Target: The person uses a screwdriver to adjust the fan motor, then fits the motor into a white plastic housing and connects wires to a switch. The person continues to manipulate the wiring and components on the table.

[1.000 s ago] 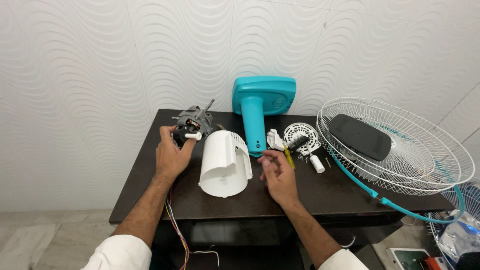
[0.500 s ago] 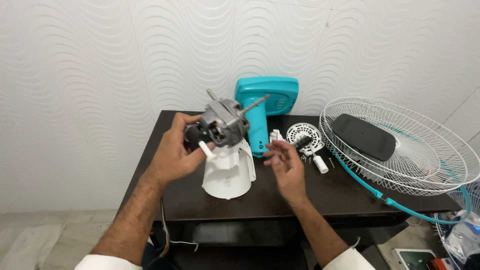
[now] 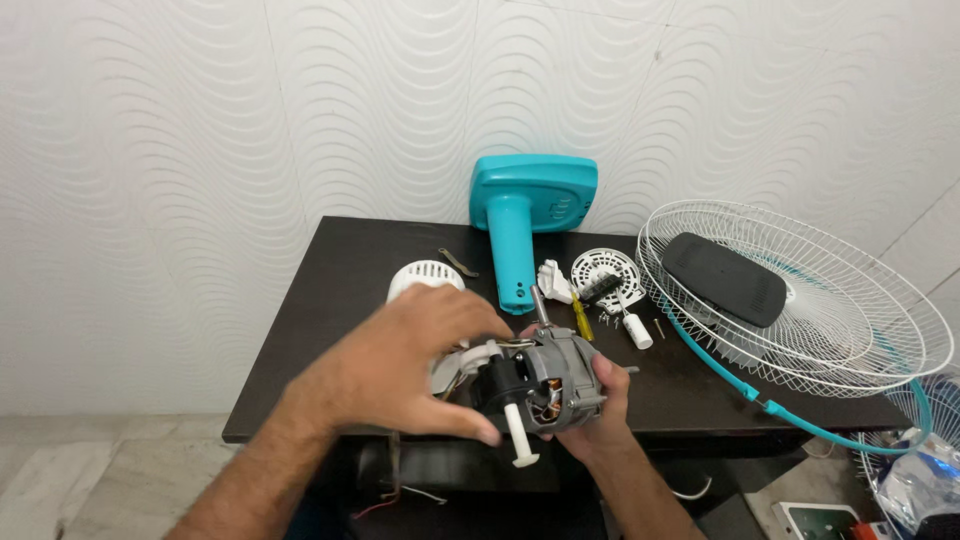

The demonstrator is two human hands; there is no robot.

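Both my hands hold a grey fan motor (image 3: 556, 385) with copper windings, a steel shaft and a white knob sticking down, close to me above the dark table's (image 3: 360, 260) front edge. My left hand (image 3: 400, 365) covers its left side, fingers wrapped around the black back part. My right hand (image 3: 600, 405) cups it from beneath on the right. The white motor housing (image 3: 425, 275) lies on the table behind my left hand, mostly hidden.
A teal fan stand base (image 3: 530, 215) stands at the table's back. A white round plastic part (image 3: 605, 275), a yellow-handled screwdriver (image 3: 580, 318) and a small white cylinder (image 3: 635, 330) lie right of it. A white wire fan guard (image 3: 800, 290) with a dark blade leans at the right.
My left hand has carried the motor from the back left of the table toward me. My right hand has come under it and now grips it too. The white housing now lies behind.
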